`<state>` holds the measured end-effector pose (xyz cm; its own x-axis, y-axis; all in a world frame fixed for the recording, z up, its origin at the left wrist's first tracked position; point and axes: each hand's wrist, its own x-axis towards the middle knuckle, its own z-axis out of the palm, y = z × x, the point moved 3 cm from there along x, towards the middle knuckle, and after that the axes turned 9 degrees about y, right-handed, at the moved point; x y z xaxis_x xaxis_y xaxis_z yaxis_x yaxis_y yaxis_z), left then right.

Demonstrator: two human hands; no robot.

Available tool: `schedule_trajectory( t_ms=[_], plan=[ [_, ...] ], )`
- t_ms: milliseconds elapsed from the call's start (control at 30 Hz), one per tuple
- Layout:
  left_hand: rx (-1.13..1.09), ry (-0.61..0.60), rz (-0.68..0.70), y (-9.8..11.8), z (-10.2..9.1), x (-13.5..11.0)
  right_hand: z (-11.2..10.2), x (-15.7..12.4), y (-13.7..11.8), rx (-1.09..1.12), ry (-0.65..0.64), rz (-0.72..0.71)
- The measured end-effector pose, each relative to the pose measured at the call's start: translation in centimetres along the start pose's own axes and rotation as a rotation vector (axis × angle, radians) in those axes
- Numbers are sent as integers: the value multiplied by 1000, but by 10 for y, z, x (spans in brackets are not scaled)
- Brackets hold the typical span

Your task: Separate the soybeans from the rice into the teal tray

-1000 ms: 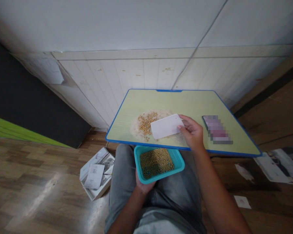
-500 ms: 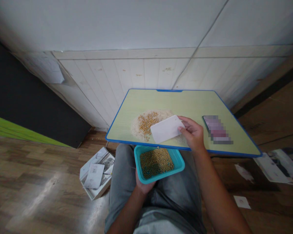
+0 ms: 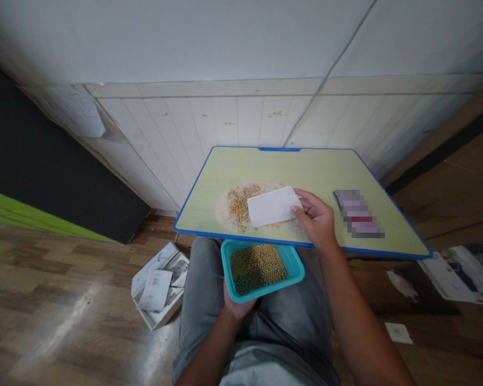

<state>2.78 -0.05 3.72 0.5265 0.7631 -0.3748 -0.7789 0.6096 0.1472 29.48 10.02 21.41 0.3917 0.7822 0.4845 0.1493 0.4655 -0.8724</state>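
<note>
My right hand [image 3: 316, 217] pinches the right end of a flat white plastic card [image 3: 272, 207], thumb on top, and holds it over the table. Beside and partly under the card lies a spread of pale rice-like grains [image 3: 224, 212] with yellow-brown soybeans [image 3: 239, 206] among them. Below the table's front edge, my left hand [image 3: 238, 305] grips a turquoise plastic basket [image 3: 295, 274] from underneath at its near left side. Many soybeans [image 3: 265, 262] cover the basket's bottom. Most of my left fingers are hidden under the basket.
The light green folding table [image 3: 314, 166] has a blue rim. A phone [image 3: 357, 213] with a blurred screen lies on its right side. On the floor at left stands an open white box [image 3: 161, 287] with papers and a cable. A grey cable [image 3: 326, 78] runs down the wall behind.
My right hand has lifted the white card slightly and turned it a little flatter, away from the table's front edge. The left hand and the basket stay where they were.
</note>
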Motion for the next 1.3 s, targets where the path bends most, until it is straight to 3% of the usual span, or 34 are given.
schedule_trajectory(
  t_ms=[133,267,500,1300],
  plan=[
    [21,103,20,1,-2,0,1,0,-1,12,-14,2],
    [32,133,20,1,1,0,2,0,-3,23,-5,-13],
    [25,99,10,0,9,-2,2,0,-1,13,-29,19],
    [6,20,7,0,5,0,5,-1,-5,30,-52,69]
  ],
)
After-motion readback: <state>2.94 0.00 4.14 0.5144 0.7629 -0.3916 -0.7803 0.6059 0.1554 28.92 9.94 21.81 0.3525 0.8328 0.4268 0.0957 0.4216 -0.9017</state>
